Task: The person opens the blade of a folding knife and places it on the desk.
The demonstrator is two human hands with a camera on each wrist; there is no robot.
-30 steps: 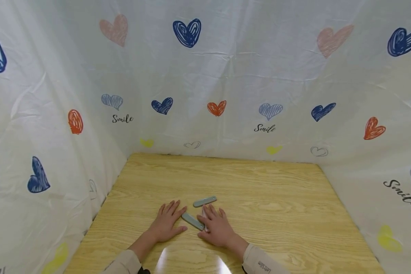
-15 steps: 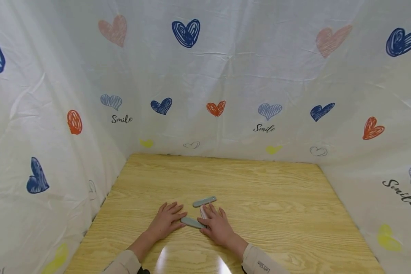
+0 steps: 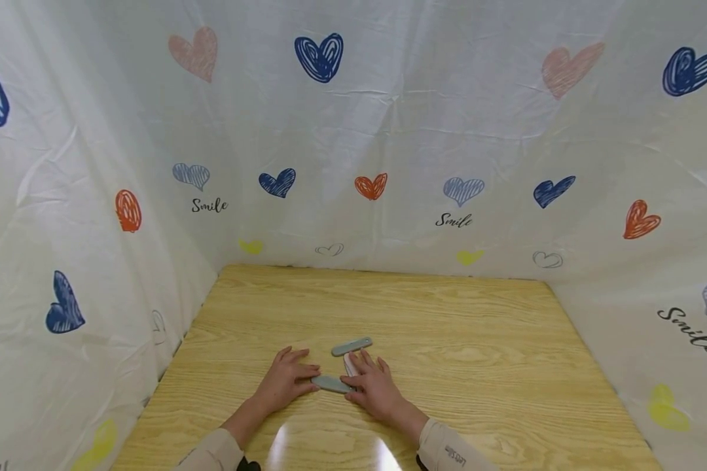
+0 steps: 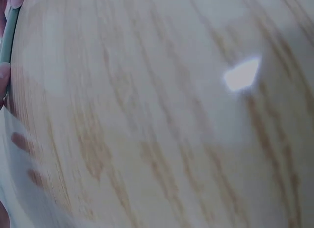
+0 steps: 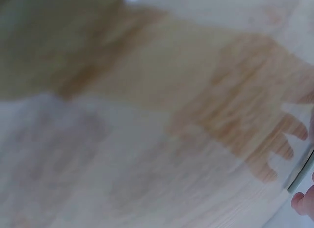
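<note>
Between the hands, a flat grey-green piece [image 3: 330, 384] lies nearly crosswise on the table. My left hand [image 3: 281, 382] pinches its left end between thumb and fingers. The right end is pinched by my right hand [image 3: 378, 392], whose other fingers spread forward over a white piece [image 3: 350, 366], partly hidden beneath them. A second grey-green piece [image 3: 351, 347], with a small hole at its right end, lies just beyond. The left wrist view catches fingertips on the held piece [image 4: 7, 43] at its left edge; the right wrist view shows its edge [image 5: 300, 174] beside fingertips.
The wood-grain table [image 3: 448, 327] extends around the hands. A white sheet [image 3: 400, 131] printed with hearts and the word Smile hangs behind it and on both sides. Light reflects off the table near its front.
The grey-green piece between the hands has turned from a slant to nearly crosswise. My left fingers have drawn in to its left end, and my right thumb and forefinger have closed around the other end.
</note>
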